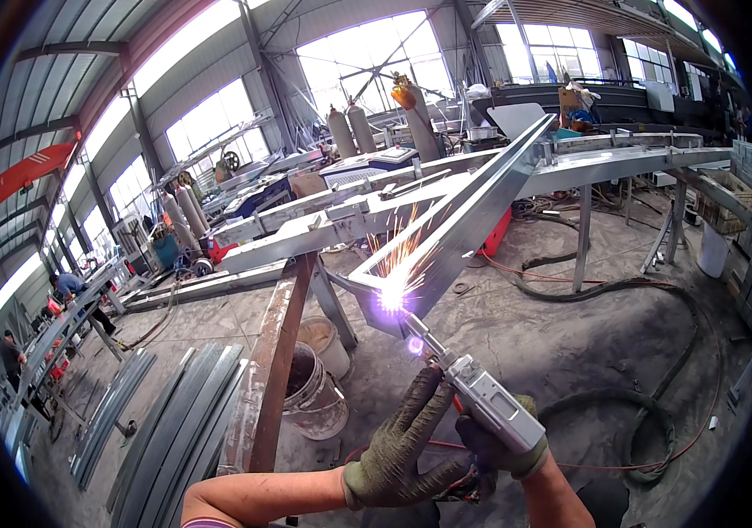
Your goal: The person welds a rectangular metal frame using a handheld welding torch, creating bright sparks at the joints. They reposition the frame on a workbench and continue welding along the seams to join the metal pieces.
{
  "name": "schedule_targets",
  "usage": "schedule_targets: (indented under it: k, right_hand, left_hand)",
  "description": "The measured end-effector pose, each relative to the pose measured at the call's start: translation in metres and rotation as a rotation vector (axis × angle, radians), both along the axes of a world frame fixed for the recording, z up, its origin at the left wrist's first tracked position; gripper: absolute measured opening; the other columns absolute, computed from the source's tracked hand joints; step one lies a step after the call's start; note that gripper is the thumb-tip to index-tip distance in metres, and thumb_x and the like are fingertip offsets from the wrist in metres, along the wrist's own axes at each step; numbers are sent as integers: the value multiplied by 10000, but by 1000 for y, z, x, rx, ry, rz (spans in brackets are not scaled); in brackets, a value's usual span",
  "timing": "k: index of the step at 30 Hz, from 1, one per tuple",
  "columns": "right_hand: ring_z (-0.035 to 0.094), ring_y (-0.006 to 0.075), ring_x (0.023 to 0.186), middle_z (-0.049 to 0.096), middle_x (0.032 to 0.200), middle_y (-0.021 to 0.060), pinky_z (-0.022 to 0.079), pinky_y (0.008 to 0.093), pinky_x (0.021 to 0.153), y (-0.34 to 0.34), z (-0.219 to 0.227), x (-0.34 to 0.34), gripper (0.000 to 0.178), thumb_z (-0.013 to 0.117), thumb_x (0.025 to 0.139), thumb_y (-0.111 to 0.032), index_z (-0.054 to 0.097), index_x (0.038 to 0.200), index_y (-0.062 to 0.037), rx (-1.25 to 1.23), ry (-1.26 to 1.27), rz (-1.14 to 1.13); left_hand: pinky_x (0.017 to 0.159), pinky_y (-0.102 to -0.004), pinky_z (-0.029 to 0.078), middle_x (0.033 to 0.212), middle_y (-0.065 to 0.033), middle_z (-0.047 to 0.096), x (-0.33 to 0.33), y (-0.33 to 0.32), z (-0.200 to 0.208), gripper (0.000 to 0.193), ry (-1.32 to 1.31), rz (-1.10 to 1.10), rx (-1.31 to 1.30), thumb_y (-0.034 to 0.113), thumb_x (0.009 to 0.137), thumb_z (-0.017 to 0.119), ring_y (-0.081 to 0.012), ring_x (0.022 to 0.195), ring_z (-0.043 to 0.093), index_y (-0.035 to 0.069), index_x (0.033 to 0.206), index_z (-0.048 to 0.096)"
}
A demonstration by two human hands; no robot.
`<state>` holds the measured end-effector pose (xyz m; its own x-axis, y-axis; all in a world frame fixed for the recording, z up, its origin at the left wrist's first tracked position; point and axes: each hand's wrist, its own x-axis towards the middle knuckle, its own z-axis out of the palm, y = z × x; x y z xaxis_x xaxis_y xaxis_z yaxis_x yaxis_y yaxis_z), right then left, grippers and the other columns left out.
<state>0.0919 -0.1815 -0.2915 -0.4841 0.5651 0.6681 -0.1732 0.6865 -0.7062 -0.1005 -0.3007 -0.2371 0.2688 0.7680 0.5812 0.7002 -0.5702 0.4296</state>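
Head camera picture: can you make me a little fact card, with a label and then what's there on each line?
Place: metal workshop
Right hand: gloved, gripping a silver handheld welding torch
Left hand: gloved, beside the torch; can't tell if touching
Sparks: bright, flying where the torch's tip meets a silver metal beam
Buckets: two, beside a rusty brown steel beam
Background: gas cylinders
Far left: two people

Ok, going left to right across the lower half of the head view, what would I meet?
Long grey metal profiles, rusty steel beam, nearer splattered bucket, gloved left hand, handheld welding gun, looped dark hose.
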Motion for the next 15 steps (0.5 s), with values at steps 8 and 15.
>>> schedule_targets:
  k: [8,15]
  right_hand:
    - [690,125,693,697,816,36,558,295,598,0,-12,3,140,816,946,-69,756,1051,2,-281,-86,41]
    - [702,158,656,694,779,53,554,323,581,8,-8,-1,154,831,923,-75,766,1049,-13,140,-3,-12]
  left_hand:
    - [1311,-550,289,1757,-377,189,0,1,-4,1040,3,-3,14,409,963,827,-534,1642,217,-57,1704,265]
    - [1305,-552,304,1745,-384,218,0,1,-4,1049,10,1,26,409,953,839,-541,1631,243,-56,1703,271]
